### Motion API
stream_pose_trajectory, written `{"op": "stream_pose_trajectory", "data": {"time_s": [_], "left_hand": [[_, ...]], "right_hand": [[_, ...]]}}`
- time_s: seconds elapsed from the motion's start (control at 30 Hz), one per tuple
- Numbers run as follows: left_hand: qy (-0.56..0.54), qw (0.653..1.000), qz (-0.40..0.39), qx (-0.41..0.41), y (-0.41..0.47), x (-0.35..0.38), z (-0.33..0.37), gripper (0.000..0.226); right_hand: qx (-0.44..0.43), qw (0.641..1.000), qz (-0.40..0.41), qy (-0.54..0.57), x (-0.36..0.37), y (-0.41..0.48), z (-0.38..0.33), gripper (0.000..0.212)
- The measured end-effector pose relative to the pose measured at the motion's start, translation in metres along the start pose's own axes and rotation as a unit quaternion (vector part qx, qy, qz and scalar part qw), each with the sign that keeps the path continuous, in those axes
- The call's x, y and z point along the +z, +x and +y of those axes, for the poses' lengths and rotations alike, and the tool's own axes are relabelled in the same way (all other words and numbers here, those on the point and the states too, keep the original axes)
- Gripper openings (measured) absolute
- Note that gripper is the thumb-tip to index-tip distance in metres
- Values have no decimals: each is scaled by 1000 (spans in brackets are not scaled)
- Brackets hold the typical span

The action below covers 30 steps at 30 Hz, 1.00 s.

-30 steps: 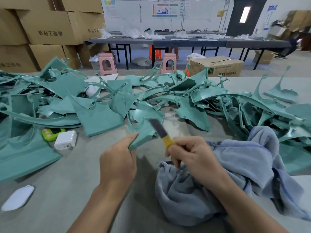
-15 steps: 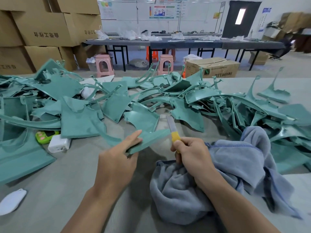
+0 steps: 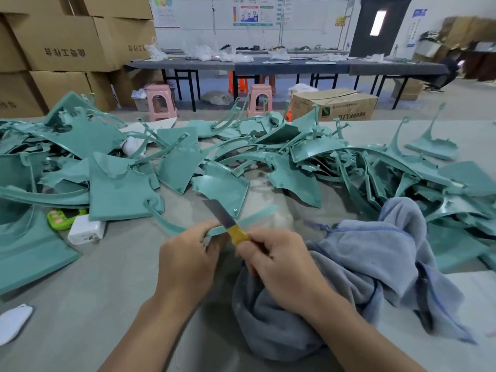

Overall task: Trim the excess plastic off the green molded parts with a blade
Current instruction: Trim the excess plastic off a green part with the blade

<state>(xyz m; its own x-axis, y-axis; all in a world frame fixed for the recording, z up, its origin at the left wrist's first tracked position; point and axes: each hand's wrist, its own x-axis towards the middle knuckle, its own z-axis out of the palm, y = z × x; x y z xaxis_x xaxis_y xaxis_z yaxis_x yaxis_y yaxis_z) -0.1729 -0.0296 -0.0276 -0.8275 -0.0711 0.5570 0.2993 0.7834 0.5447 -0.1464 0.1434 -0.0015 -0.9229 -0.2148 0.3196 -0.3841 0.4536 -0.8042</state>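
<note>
My left hand grips a green molded part, held flat and edge-on above the table, with a thin curved strip running off to its left. My right hand grips a blade by its yellow handle. The steel crosses over the part just above my left fingers and points up and to the left. A wide heap of green molded parts covers the table behind both hands.
A grey-blue towel lies bunched under and right of my right hand. A white charger block and a green toy-like object sit at the left. A white mask lies at the near left. Cardboard boxes stand beyond.
The part has turned from a tilted face to lying flat and edge-on. The blade swung from right of the part to crossing over it, and my two hands came closer together.
</note>
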Motion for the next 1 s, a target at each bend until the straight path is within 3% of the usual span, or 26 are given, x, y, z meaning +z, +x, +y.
{"op": "stream_pose_trajectory", "data": {"time_s": [0.07,0.17,0.23,0.3,0.37,0.43,0.53,0.57,0.67,0.73,0.8,0.9,1.0], "left_hand": [[-21,999,-24,-6,1,2,-2,11],[-46,999,-14,13,2,0,-4,18],[-50,999,0,21,1,-2,-3,25],[-37,999,6,29,2,-2,-3,27],[-9,999,10,33,1,-1,-2,27],[5,1000,16,24,1,-1,-2,25],[-14,1000,19,14,2,-2,-3,30],[-16,1000,19,18,2,-2,-3,32],[-65,997,23,14,1,-4,-2,31],[-116,993,33,8,-1,-5,2,26],[-146,989,38,9,-1,-9,8,19],[-150,987,64,15,0,-13,16,20],[-122,989,78,11,-2,-12,19,39]], "right_hand": [[33,996,25,-73,2,3,4,38],[171,961,134,-172,-11,12,15,42],[211,944,188,-171,-22,15,22,37],[151,969,169,-95,-24,11,20,33],[52,995,73,-33,-12,3,7,30],[0,996,20,-84,1,1,4,30],[102,973,112,-176,-7,14,19,33],[155,966,148,-145,-14,17,23,32],[211,938,232,148,-28,21,31,31],[218,899,225,307,-33,21,29,33],[210,863,165,429,-37,21,30,33],[179,869,41,459,-41,20,28,29],[169,878,7,448,-36,22,26,28]]}}
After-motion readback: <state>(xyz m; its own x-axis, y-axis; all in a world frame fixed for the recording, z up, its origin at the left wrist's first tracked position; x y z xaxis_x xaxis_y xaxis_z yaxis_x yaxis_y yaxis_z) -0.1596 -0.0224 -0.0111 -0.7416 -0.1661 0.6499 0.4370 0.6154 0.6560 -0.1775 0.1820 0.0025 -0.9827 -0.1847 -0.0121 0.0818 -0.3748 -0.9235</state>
